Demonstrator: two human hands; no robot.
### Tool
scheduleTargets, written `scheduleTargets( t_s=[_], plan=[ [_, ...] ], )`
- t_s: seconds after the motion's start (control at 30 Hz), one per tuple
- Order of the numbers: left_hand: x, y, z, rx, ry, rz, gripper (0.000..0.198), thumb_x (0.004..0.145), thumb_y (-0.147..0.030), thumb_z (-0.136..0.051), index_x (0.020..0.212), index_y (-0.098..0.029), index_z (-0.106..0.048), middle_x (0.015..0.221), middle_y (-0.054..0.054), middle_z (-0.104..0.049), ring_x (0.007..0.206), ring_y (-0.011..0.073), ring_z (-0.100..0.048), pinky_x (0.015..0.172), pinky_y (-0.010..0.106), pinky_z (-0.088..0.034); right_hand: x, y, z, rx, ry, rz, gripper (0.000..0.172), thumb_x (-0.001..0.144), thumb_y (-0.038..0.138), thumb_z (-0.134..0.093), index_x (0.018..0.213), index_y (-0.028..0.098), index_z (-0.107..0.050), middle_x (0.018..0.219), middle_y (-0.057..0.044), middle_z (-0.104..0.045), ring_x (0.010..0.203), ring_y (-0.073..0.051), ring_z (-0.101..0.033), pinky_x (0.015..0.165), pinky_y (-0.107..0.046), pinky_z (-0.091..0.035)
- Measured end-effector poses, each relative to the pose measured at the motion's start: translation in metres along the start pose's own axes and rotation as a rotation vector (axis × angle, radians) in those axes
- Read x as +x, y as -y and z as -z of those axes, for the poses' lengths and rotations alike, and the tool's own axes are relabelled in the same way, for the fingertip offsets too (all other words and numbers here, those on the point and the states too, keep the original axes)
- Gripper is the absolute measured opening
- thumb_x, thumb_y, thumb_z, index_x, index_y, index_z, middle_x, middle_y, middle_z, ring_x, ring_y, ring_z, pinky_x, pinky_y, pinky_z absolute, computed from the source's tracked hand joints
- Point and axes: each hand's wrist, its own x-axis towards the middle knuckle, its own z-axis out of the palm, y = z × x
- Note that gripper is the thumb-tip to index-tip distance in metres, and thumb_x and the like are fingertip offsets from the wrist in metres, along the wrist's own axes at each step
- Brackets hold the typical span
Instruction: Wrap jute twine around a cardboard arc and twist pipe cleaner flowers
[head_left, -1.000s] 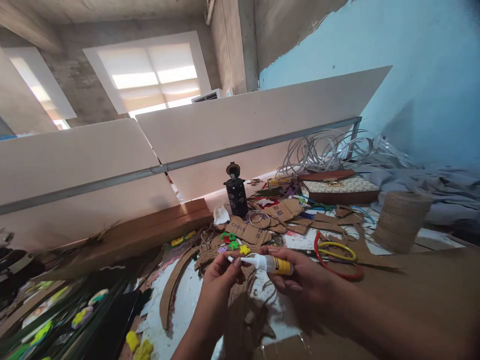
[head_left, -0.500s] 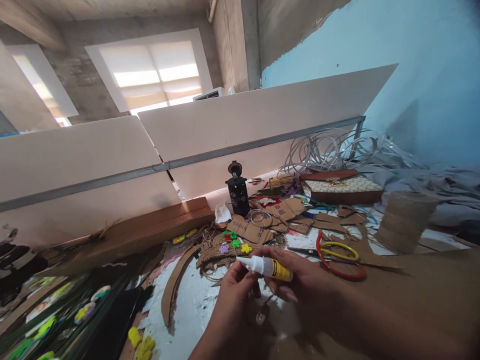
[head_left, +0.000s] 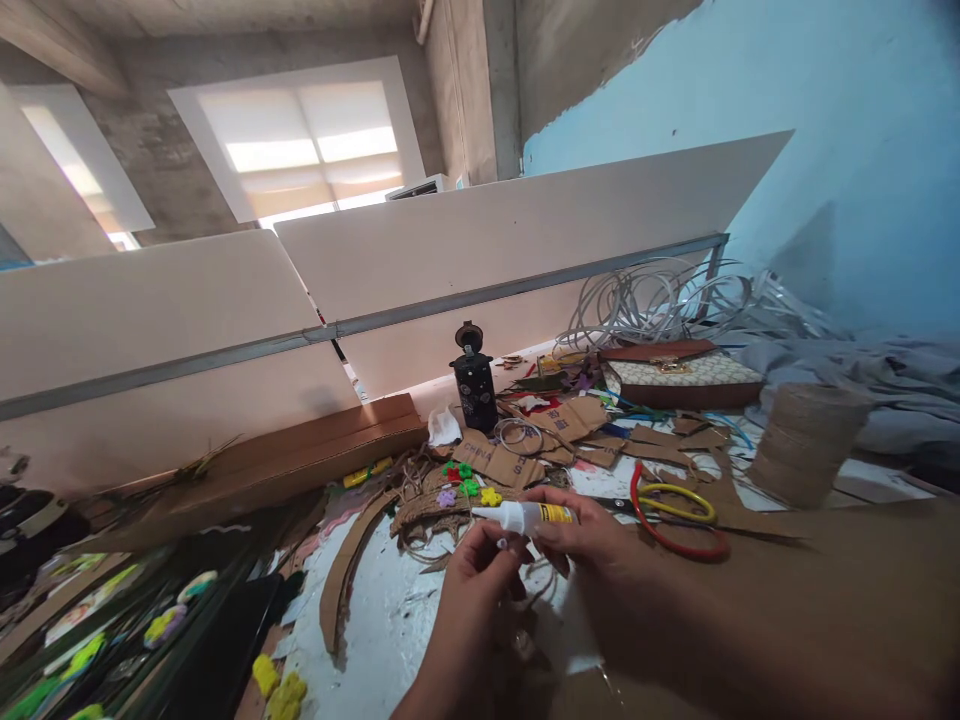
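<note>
My right hand (head_left: 577, 525) is wrapped round a small glue bottle (head_left: 534, 517) with a white nozzle and a yellow label. The bottle lies nearly level, its tip pointing left above my left hand (head_left: 484, 565). Thumb and fingers of that hand are pinched together just under the nozzle; a small whitish bit shows at them, too small to name. Behind the nozzle sits a curved piece wrapped in brown twine (head_left: 429, 508). Small crocheted-looking flowers lie along it, including a yellow flower (head_left: 490, 496), a purple flower (head_left: 446, 497) and a green flower (head_left: 469, 487).
Scissors (head_left: 679, 510) with red and yellow handles lie right of my hands, near a twine spool (head_left: 810, 445). A black bottle (head_left: 474, 395) stands behind, lid up. Cardboard scraps (head_left: 499, 458), a curved cardboard strip (head_left: 341, 580) and a patterned handbag (head_left: 682, 378) surround the work area.
The glue bottle has turned closer to level, and my right hand's grip covers more of its label. Both hands stay close together in nearly the same place.
</note>
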Motion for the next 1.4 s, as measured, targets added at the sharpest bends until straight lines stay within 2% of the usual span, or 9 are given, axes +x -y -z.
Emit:
scheduleTargets(
  t_s=[0.17,0.3,0.4,0.53,0.63,0.9,1.13,1.27,1.4],
  plan=[
    [-0.008,-0.011,-0.006,0.108,0.024,0.008,0.031,0.066,-0.036,-0.085,0.085,-0.019,-0.068,0.078,0.002,-0.065,0.062,0.0121,-0.053,0.06,0.024,-0.041,-0.007,-0.004,-0.003,0.114,-0.07,-0.042,0.042,0.07,0.034,-0.081,0.106,0.023,-0.063,0.07,0.001,-0.062,0.062,-0.016,-0.055,0.059,-0.027,-0.04],
    [0.002,-0.022,0.005,0.224,0.073,-0.083,0.037,0.065,-0.031,-0.084,0.096,-0.019,-0.067,0.091,0.007,-0.068,0.081,0.0202,-0.061,0.073,0.03,-0.046,-0.004,-0.001,-0.002,0.096,-0.053,-0.04,0.042,0.072,0.03,-0.08,0.109,0.024,-0.06,0.066,0.003,-0.058,0.06,-0.016,-0.053,0.059,-0.028,-0.04],
    [0.01,-0.033,0.024,0.592,0.044,-0.126,0.032,0.072,-0.032,-0.076,0.098,-0.018,-0.066,0.093,0.01,-0.068,0.081,0.0228,-0.061,0.073,0.033,-0.045,0.0,0.003,0.002,0.058,-0.048,-0.026,0.04,0.073,0.028,-0.079,0.108,0.025,-0.059,0.068,0.003,-0.058,0.059,-0.015,-0.052,0.057,-0.028,-0.039],
    [0.016,-0.042,0.047,1.26,-0.136,-0.213,0.018,0.086,-0.038,-0.06,0.091,-0.021,-0.063,0.094,0.008,-0.069,0.084,0.0257,-0.061,0.072,0.034,-0.038,0.006,0.012,0.011,-0.111,-0.091,0.047,0.033,0.075,0.032,-0.079,0.1,0.023,-0.06,0.069,0.003,-0.058,0.059,-0.014,-0.049,0.056,-0.027,-0.037],
    [0.015,-0.039,0.05,1.497,-0.132,-0.152,0.022,0.089,-0.041,-0.054,0.084,-0.021,-0.06,0.092,0.009,-0.068,0.087,0.0266,-0.062,0.069,0.033,-0.035,0.01,0.019,0.017,-0.249,-0.103,0.115,0.036,0.068,0.033,-0.085,0.093,0.02,-0.063,0.071,0.002,-0.06,0.06,-0.014,-0.049,0.056,-0.027,-0.037],
    [0.015,-0.025,0.041,1.541,-0.085,-0.12,0.017,0.081,-0.036,-0.062,0.078,-0.022,-0.053,0.086,0.006,-0.068,0.081,0.0235,-0.061,0.064,0.029,-0.03,0.012,0.016,0.022,-0.234,-0.143,0.163,0.039,0.065,0.033,-0.087,0.097,0.021,-0.069,0.08,0.0,-0.063,0.067,-0.015,-0.05,0.058,-0.027,-0.035],
    [0.011,-0.037,0.038,1.616,-0.105,-0.035,0.024,0.085,-0.047,-0.055,0.084,-0.024,-0.053,0.085,0.01,-0.071,0.08,0.0292,-0.065,0.061,0.032,-0.028,0.011,0.02,0.023,-0.252,-0.173,0.181,0.031,0.072,0.033,-0.082,0.097,0.021,-0.07,0.075,0.001,-0.06,0.064,-0.015,-0.045,0.058,-0.028,-0.034],
    [0.005,-0.042,0.038,1.662,-0.055,-0.017,0.022,0.078,-0.042,-0.064,0.088,-0.024,-0.057,0.087,0.011,-0.073,0.084,0.0331,-0.066,0.062,0.033,-0.028,0.012,0.022,0.022,-0.265,-0.189,0.186,0.027,0.071,0.03,-0.081,0.094,0.021,-0.07,0.074,0.001,-0.059,0.064,-0.015,-0.044,0.058,-0.028,-0.034],
    [0.002,-0.041,0.039,1.641,-0.031,-0.003,0.024,0.074,-0.037,-0.067,0.091,-0.024,-0.058,0.087,0.01,-0.073,0.081,0.0317,-0.066,0.062,0.033,-0.031,0.014,0.019,0.023,-0.218,-0.181,0.177,0.027,0.069,0.029,-0.082,0.092,0.022,-0.069,0.076,0.0,-0.062,0.067,-0.016,-0.048,0.059,-0.028,-0.035]
  ],
)
